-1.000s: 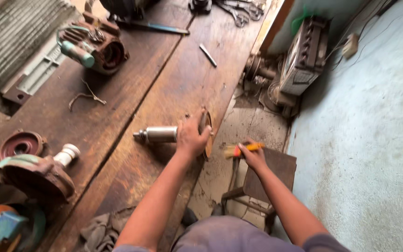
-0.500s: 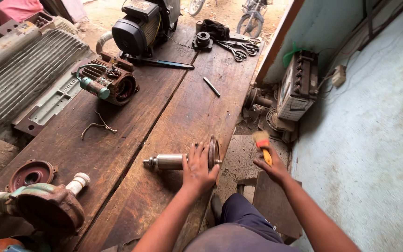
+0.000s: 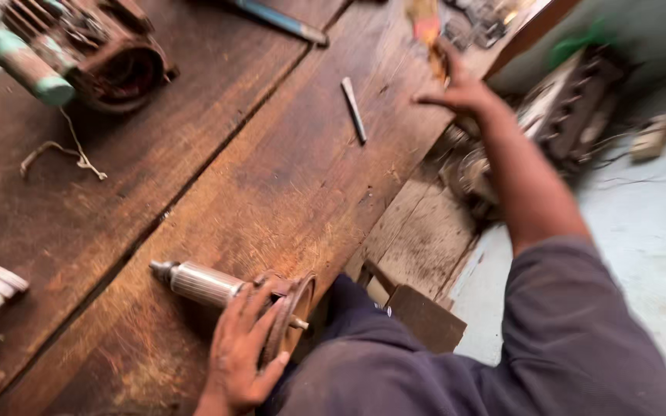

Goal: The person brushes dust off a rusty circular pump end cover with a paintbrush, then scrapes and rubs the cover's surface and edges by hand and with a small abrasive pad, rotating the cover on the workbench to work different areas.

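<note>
My left hand [image 3: 242, 350] grips a motor rotor [image 3: 208, 285] with a rusty round end plate [image 3: 290, 312], lying on the wooden workbench [image 3: 271, 177] near its front edge. My right hand [image 3: 456, 88] is stretched out over the bench's far right side, shut on a paintbrush with an orange handle [image 3: 428, 27]; the brush is blurred by motion. My dark sleeve covers the right arm from the elbow down.
A rusty motor housing [image 3: 94, 46] with a green-handled tool [image 3: 28, 65] sits at the back left. A thin metal rod [image 3: 354, 109], a blue-handled tool [image 3: 275, 19] and a bit of wire [image 3: 63, 150] lie on the bench. Machine parts [image 3: 572, 115] stand off the right edge.
My right hand has swung up from beside the bench edge and forward over the bench with the brush. The view has moved closer. My left hand stays on the rotor.
</note>
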The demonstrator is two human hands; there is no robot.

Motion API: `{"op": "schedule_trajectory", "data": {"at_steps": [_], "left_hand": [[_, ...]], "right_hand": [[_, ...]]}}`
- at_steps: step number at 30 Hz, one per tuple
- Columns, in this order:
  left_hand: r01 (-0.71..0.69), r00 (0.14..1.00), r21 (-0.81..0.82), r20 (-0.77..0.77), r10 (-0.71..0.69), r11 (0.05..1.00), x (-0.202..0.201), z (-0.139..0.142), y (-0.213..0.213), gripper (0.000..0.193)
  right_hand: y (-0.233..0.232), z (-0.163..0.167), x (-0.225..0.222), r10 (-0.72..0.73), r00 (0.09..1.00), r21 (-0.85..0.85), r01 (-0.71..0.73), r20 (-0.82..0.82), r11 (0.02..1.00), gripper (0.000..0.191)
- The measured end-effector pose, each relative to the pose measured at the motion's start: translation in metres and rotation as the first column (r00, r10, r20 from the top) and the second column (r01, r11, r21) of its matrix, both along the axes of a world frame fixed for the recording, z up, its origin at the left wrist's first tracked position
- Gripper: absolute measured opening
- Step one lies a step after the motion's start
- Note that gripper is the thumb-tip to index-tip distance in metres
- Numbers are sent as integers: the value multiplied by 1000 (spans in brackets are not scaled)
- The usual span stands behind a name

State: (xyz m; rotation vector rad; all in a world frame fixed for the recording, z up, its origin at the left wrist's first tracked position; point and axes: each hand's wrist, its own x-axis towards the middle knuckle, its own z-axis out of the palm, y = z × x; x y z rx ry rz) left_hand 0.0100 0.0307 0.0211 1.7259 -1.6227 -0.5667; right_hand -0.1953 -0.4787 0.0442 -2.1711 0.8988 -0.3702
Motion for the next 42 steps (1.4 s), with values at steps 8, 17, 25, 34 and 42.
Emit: {"op": "schedule_trajectory", "data": {"at_steps": [8, 17, 25, 34, 42], "left_hand": [[-309, 948, 154, 124, 292, 939, -21, 21, -10, 80], [-371, 928, 253, 68, 366, 894, -25, 10, 2, 89], [-118, 981, 67, 163, 106, 991, 24, 0, 29, 95], [-833, 550, 429, 563, 617, 350, 123, -22, 304, 110], [-798, 588, 158, 413, 695, 582, 157, -23, 338, 55]], "right_hand": [[32, -112, -22, -90, 995, -476, 97, 38, 874, 45], [117, -64, 40, 351, 909, -453, -220, 227, 864, 26], [363, 32, 29, 774, 544, 79, -831, 324, 551, 39], [587, -50, 113, 558, 793, -193, -604, -245, 773, 50], [603, -59, 65, 328, 932, -326, -362, -155, 873, 48]]}}
